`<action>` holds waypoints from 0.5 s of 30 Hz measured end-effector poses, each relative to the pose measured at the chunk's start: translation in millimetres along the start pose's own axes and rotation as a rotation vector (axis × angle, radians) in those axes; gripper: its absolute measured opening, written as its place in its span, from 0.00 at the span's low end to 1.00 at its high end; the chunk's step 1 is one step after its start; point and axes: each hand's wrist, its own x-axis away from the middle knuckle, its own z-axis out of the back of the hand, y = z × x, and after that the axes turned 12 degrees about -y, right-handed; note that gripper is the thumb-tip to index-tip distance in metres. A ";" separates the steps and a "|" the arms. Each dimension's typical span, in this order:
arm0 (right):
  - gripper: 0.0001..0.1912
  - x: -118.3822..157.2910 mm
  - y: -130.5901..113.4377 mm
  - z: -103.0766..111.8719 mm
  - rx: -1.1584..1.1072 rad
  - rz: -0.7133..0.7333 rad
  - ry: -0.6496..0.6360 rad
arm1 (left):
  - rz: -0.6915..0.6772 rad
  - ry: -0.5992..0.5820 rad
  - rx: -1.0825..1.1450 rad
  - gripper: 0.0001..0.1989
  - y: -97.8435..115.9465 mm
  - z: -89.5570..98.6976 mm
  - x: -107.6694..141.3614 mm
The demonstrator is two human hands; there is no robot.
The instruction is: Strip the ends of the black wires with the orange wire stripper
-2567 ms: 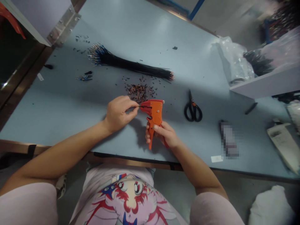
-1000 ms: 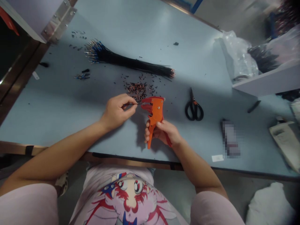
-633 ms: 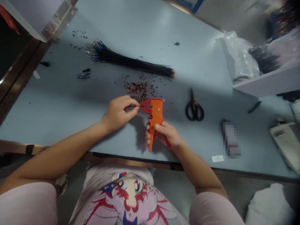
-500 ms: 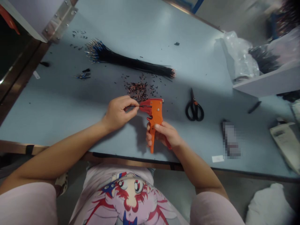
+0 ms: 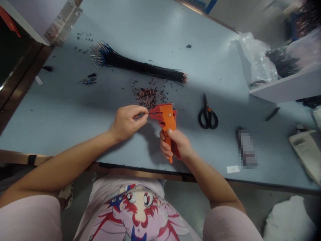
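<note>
Blue-grey tabletop [image 5: 62, 110], figure left to right: black wire bundle [image 5: 135, 67] lying behind; left hand [image 5: 127, 122] pinching one thin wire [image 5: 144, 114], its tip at the mouth of an orange wire stripper [image 5: 167, 117] (held upright, presenting that mouth to the wire), the right hand [image 5: 177, 144] wrapped around its handles; black-handled scissors [image 5: 207, 117] lying apart.

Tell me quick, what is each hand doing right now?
Left hand: closed, pinching a thin black insulated wire.
Right hand: closed, gripping an orange plastic wire stripper.
</note>
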 end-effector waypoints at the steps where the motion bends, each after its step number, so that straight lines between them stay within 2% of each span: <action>1: 0.19 -0.4 -0.3 0.3 -0.002 -0.002 -0.004 | 0.003 0.002 -0.001 0.05 0.1 0.2 -0.3; 4: 0.20 -0.1 -7.0 3.8 -0.012 -0.006 0.026 | 0.029 0.032 0.002 0.05 -0.6 4.0 -2.1; 8: 0.18 3.1 -26.7 16.5 -0.056 0.094 0.192 | 0.138 0.125 0.089 0.05 -5.1 10.6 -6.4; 10: 0.17 4.1 -32.8 22.2 -0.057 0.075 0.226 | 0.163 0.135 0.132 0.04 -7.5 10.6 -8.3; 12: 0.17 4.0 -32.5 24.6 -0.034 0.007 0.208 | 0.162 0.111 0.177 0.05 -8.5 8.0 -9.2; 15: 0.18 2.8 -24.2 22.7 0.023 -0.054 0.112 | 0.169 0.079 0.247 0.06 -7.7 3.0 -8.7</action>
